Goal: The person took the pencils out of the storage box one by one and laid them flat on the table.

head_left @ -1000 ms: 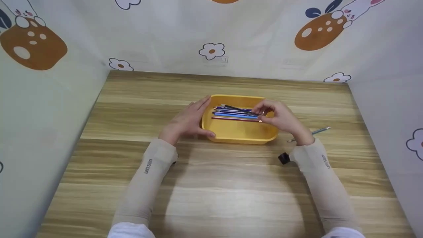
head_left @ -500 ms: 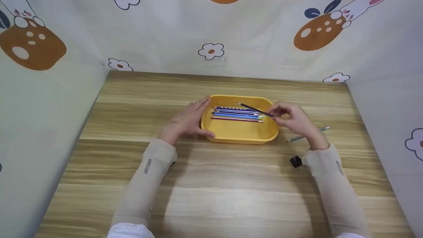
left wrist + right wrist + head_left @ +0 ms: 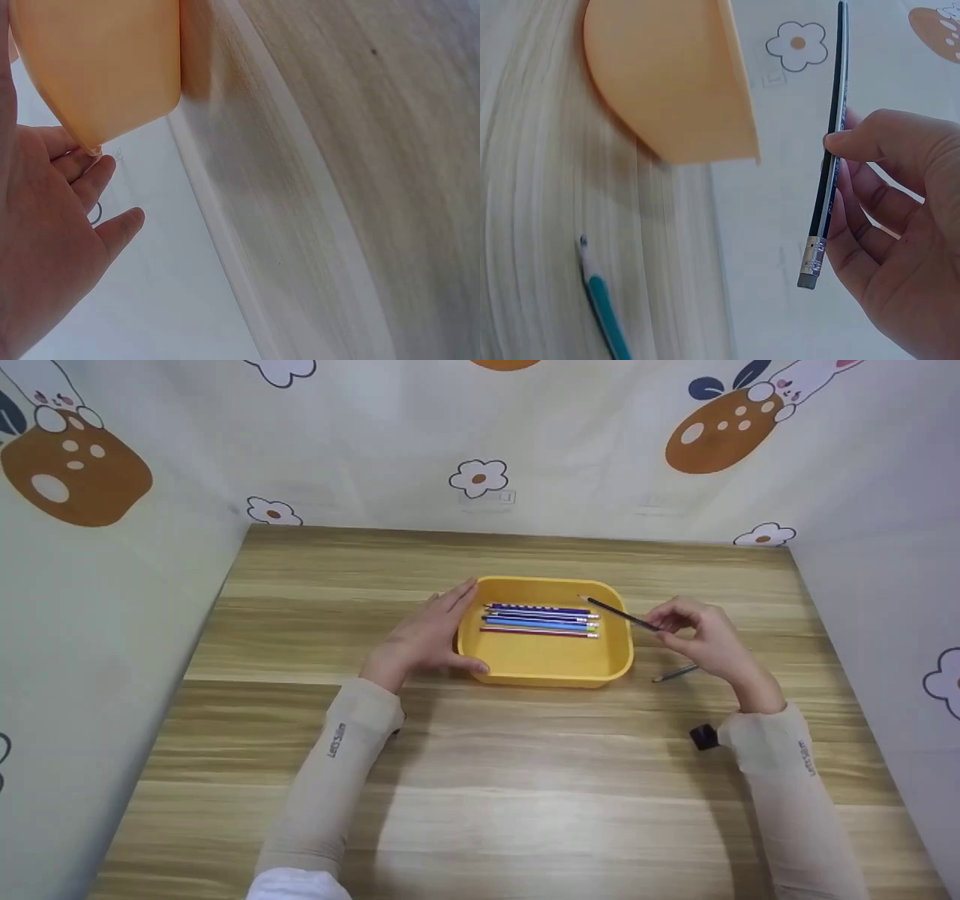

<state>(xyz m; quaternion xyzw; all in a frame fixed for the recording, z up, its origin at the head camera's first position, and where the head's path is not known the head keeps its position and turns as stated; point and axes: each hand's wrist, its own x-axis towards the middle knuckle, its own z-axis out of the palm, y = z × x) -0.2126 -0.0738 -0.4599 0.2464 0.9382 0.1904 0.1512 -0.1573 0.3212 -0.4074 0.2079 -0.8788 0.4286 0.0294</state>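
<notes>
My right hand pinches a black pencil near its eraser end, just beyond the right end of the yellow bin. The pencil's sharpened tip slants up-left over the bin. In the right wrist view the black-and-silver pencil shows a metal ferrule and grey eraser, with thumb and fingers on its shaft. My left hand rests spread against the bin's left end, fingertips at the rim, thumb at the front corner. Several pencils, blue, purple and dark red, lie side by side inside the bin.
A teal pencil lies on the wooden table right of the bin, partly behind my right hand; the right wrist view shows its sharpened tip. Patterned sheeting walls the table at the back and both sides.
My right hand has drawn the black pencil rightward, up from above the other pencils to past the bin's right end. The left hand and the bin have stayed in place.
</notes>
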